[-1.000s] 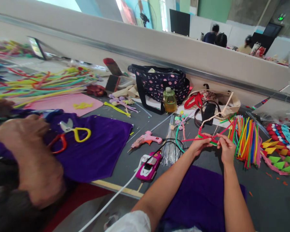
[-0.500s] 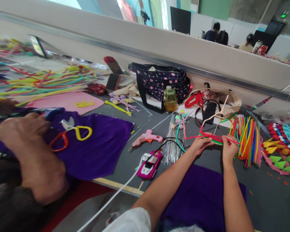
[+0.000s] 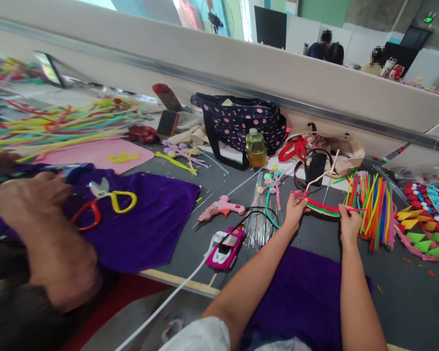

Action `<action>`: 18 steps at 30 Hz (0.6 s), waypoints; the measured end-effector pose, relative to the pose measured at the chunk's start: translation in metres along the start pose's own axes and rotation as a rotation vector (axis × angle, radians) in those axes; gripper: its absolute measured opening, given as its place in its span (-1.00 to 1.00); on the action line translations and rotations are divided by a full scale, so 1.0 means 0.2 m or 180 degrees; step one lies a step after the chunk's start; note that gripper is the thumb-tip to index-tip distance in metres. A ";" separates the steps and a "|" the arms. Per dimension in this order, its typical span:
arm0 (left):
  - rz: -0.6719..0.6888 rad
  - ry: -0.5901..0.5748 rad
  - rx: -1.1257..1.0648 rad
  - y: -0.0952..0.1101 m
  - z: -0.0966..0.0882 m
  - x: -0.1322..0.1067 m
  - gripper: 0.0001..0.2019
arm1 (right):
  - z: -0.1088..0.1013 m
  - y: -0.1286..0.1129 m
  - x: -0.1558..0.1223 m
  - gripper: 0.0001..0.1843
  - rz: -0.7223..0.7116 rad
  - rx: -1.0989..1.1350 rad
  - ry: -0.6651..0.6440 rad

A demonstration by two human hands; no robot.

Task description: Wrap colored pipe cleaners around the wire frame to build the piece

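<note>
Between my hands stretches a curved strip of pipe cleaners [image 3: 324, 207], red above, green and pale below. My left hand [image 3: 296, 208] is closed on its left end, where a short red tip sticks out past the fingers. At the other end my right hand [image 3: 350, 224] pinches the strip, and a red end pokes out to the right. A pale twisted stem [image 3: 320, 178] rises from the strip near my left hand. Just right of my right hand lies a bundle of colourful pipe cleaners [image 3: 373, 209]. The fingertips are partly hidden.
A pink glue gun [image 3: 223, 209], a magenta device [image 3: 227, 248] with cables and scissors [image 3: 109, 197] lie to the left. A co-worker's arm [image 3: 54, 234] reaches in at far left. A bottle [image 3: 256, 148] and a dotted bag [image 3: 234, 122] stand behind.
My hands have moved apart, the left one leftward. The long red piece that stuck out left of my left hand now lies along the strip, which is pulled into a smooth curve.
</note>
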State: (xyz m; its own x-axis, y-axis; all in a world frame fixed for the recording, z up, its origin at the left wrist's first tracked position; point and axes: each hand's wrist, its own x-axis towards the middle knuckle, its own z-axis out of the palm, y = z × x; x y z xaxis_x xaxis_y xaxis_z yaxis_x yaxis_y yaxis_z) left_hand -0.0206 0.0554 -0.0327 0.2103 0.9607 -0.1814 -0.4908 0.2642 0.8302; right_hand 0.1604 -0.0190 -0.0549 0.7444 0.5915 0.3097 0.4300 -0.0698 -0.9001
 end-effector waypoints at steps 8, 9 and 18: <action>0.0939 0.0212 0.1084 -0.05 -0.06 0.07 -0.86 | -0.01 -0.02 0.01 -0.53 -0.0045 -0.0106 -0.0034; 0.1069 0.0249 0.1259 -0.06 -0.07 0.07 -0.89 | -0.01 -0.02 0.01 -0.54 -0.0017 -0.0117 -0.0049; 0.1330 0.0415 0.1993 -0.07 -0.10 0.09 -0.91 | 0.00 0.01 0.00 -0.58 0.0492 0.0143 -0.0290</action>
State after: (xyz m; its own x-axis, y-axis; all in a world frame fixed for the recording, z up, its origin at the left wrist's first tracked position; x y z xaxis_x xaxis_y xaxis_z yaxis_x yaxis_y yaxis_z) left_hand -0.0261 0.0698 -0.0585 -0.0082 0.9827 0.1850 0.0716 -0.1840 0.9803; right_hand 0.1618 -0.0187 -0.0573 0.7497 0.6469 0.1393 0.2892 -0.1309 -0.9483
